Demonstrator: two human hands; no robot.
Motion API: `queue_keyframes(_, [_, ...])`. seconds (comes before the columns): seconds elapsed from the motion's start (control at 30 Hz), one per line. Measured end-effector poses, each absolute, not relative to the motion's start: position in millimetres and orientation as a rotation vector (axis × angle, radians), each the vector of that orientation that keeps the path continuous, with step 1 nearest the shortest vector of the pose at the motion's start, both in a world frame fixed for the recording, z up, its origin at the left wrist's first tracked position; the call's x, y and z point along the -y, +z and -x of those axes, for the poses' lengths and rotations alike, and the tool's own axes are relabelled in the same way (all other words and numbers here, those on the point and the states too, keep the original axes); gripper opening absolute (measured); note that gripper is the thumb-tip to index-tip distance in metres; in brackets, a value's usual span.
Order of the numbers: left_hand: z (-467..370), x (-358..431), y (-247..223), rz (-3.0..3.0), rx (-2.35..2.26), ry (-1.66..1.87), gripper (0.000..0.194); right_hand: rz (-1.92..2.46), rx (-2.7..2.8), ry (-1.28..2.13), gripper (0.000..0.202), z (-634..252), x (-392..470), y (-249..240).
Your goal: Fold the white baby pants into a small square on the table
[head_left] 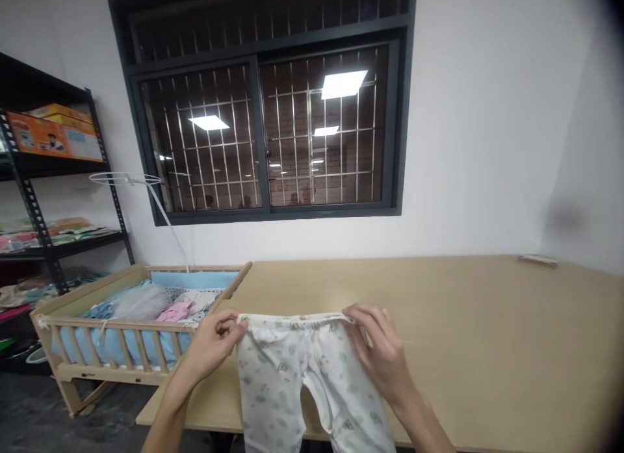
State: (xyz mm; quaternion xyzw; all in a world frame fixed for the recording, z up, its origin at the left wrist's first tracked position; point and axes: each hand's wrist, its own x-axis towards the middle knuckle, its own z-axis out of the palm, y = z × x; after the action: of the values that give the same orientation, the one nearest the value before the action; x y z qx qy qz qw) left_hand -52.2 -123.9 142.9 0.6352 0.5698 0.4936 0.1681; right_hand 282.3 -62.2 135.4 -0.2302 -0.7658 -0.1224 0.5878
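A pair of white baby pants (273, 375) with a small green print hangs between my hands, in front of the table's near edge. My left hand (217, 339) pinches the left end of the elastic waistband. At the other end, my right hand (377, 346) grips the waistband's right corner, fingers bent over it. The waistband is stretched nearly straight, and an open gap shows at the crotch between the legs. The lower legs run out of view at the bottom.
A wooden table (463, 329) spreads ahead and right, with a small flat object (539, 260) near its back corner. A wooden crib (141, 323) holding bedding stands at left, before a black shelf (73, 248) with clothes and boxes. A barred window (266, 134) is behind.
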Motion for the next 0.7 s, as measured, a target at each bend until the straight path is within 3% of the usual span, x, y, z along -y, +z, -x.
queue_keyframes(0.17, [26.4,54.3,132.7,-1.71,-1.483,1.37,0.04,0.75,1.766,-0.234,0.018,-287.2,0.8,120.9])
queue_keyframes(0.4, [6.9,-46.3,60.2,-1.471,-1.625,1.285,0.044,1.137,1.922,0.145,0.027,-281.2,-75.4,55.4])
queue_keyframes(0.7, [2.8,-125.5,-6.4,-1.635,-1.805,1.038,0.036,1.643,1.993,0.187,0.035,-267.3,-151.3,-3.9])
